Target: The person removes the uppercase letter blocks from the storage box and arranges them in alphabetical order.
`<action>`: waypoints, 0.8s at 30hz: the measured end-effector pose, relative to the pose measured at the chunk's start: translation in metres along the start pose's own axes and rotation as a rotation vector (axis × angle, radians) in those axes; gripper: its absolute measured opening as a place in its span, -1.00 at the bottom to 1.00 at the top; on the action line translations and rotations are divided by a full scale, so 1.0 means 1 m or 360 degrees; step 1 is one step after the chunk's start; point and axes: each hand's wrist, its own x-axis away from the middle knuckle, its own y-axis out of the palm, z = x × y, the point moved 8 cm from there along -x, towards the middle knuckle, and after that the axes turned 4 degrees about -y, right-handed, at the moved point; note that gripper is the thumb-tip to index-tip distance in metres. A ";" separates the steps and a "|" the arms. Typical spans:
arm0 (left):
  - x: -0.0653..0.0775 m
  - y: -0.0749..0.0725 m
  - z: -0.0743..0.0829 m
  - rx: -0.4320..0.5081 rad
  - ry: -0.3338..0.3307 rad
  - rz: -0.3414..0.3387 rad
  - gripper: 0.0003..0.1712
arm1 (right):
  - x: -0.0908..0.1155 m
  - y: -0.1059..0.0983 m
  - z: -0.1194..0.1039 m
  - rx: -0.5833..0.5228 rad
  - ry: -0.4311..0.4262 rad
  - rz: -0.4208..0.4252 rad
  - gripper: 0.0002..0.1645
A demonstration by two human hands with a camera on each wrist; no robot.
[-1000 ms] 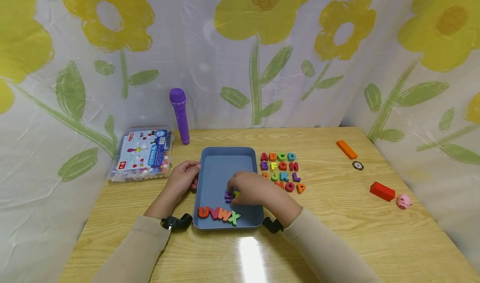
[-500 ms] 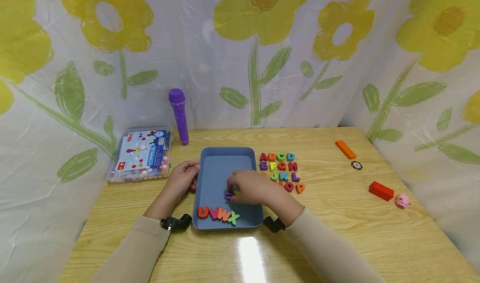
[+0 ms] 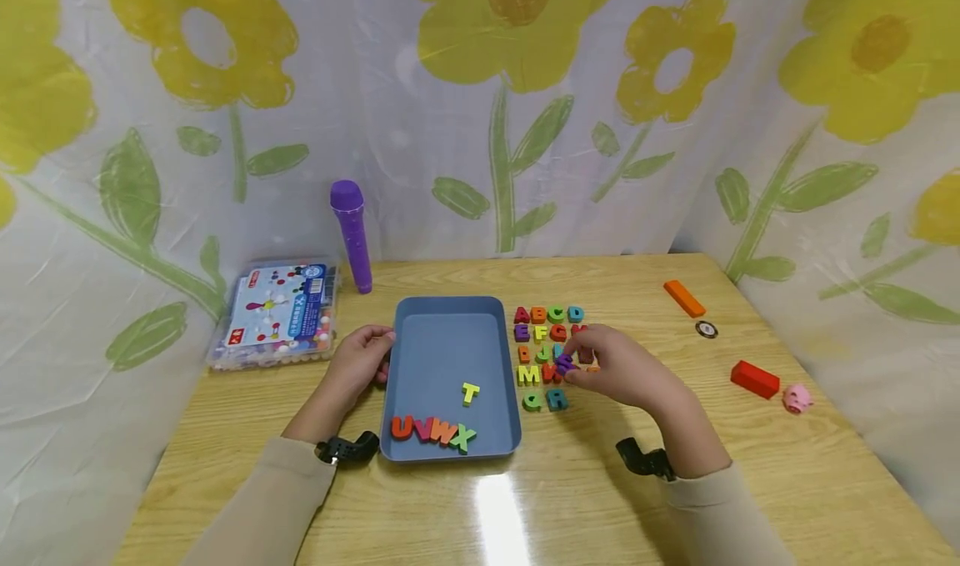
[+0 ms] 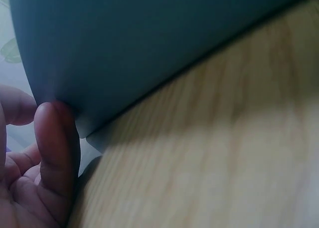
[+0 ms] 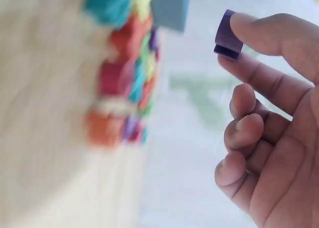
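Note:
My right hand (image 3: 626, 368) pinches a purple letter S (image 5: 229, 36) between thumb and index finger, with the other fingers curled loosely. In the head view it is over the rows of coloured letters, hiding some of them. A green Q (image 3: 532, 402) and a teal R (image 3: 557, 399) form the nearest row. My left hand (image 3: 358, 358) grips the left edge of the blue-grey tray (image 3: 450, 303), fingertips against its wall. Inside the tray, a yellow T (image 3: 469, 393) lies above an orange-red U (image 3: 402, 428), a pink V (image 3: 423, 429), an orange W (image 3: 443, 432) and a green X (image 3: 462, 438).
A clear box of beads (image 3: 276, 314) and an upright purple microphone (image 3: 352, 237) are at the back left. Toward the right edge lie an orange block (image 3: 684, 298), a round chip (image 3: 707, 329), a red block (image 3: 754, 379) and a pink pig head (image 3: 797, 398).
My right hand has lifted the purple S out of the tray and carried it right, over the letter rows. The T now shows uncovered. My left hand stays at the tray's edge.

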 end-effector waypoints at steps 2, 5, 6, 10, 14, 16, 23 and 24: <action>0.000 0.000 0.000 -0.0002 0.0001 -0.0002 -0.49 | 0.013 0.000 0.017 0.0007 0.0075 0.0000 -0.82; 0.001 0.000 0.001 0.0001 0.0000 0.0004 -0.50 | 0.028 0.003 0.036 0.0023 0.0167 -0.0016 -0.83; 0.001 0.000 0.001 -0.0001 0.0001 0.0004 -0.50 | 0.031 0.005 0.041 0.0018 0.0196 -0.0026 -0.83; 0.001 0.001 0.001 -0.0026 0.0009 0.0004 -0.49 | 0.042 0.014 0.051 -0.0013 0.0249 -0.0042 -0.83; 0.001 0.001 0.001 -0.0031 0.0027 -0.0001 -0.49 | 0.047 0.021 0.052 -0.0026 0.0259 -0.0040 -0.82; 0.000 0.001 0.001 -0.0033 0.0033 0.0002 -0.50 | 0.045 0.025 0.051 -0.0029 0.0235 -0.0033 -0.83; -0.001 0.000 0.000 -0.0044 0.0023 0.0004 -0.49 | 0.039 0.035 0.048 -0.0055 0.0234 -0.0008 -0.82; -0.001 0.000 0.000 -0.0046 0.0022 0.0001 -0.49 | 0.039 0.036 0.049 -0.0072 0.0248 -0.0008 -0.81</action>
